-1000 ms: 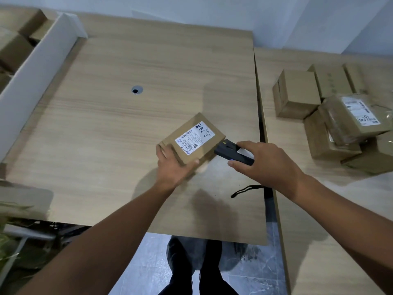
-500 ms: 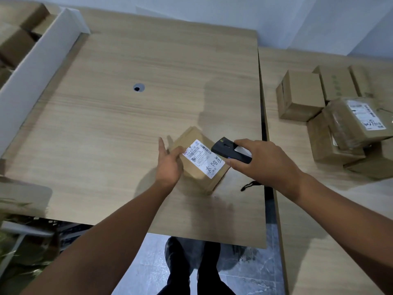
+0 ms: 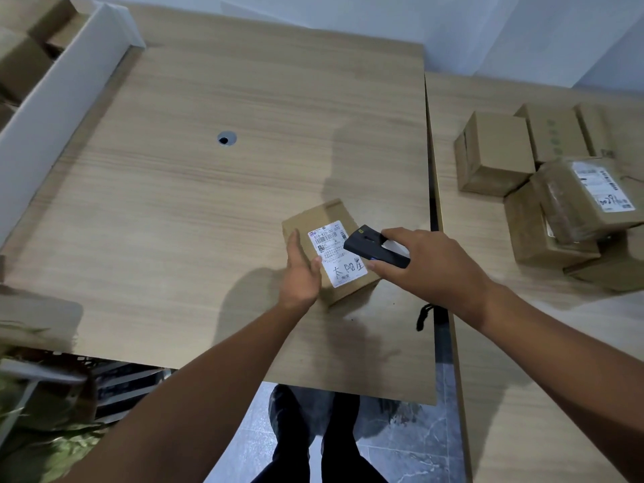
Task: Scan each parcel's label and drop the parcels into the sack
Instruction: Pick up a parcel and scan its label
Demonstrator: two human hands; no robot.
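- My left fingers (image 3: 294, 242) lie almost straight along the left edge of the parcel (image 3: 313, 217), thumb over on the top face just beside the label (image 3: 339, 256). I am steadying it rather than clutching it. My right hand (image 3: 428, 263) is wrapped around the scanner (image 3: 373, 247).

- And where is the parcel sitting?

- Flat on the table (image 3: 209, 203), near the right edge, label up. The scanner's nose hangs over the upper right part of the label, by the barcodes.

- What has changed in the last second?

- I have spun the parcel round. A second ago the handwriting was at the far end and the barcodes were nearer me. Now the barcodes are at the far end and the handwriting is close to me. The parcel has also come down the table towards me.

- And the hands?

- My left hand gripped the near corner before. Now it has slid to the side. The scanner was off the parcel's right corner and now covers the label's edge.

- So what does that mean for the job?

- I would say the label is lined up and the scan is in hand. I see no sign that it has read yet. This parcel has not been dropped anywhere.

- What is left?

- The pile of parcels (image 3: 557, 196) on the right-hand table looks the same as it did. Something greenish (image 3: 52, 444) shows low on my left, too blurred to call it the sack.
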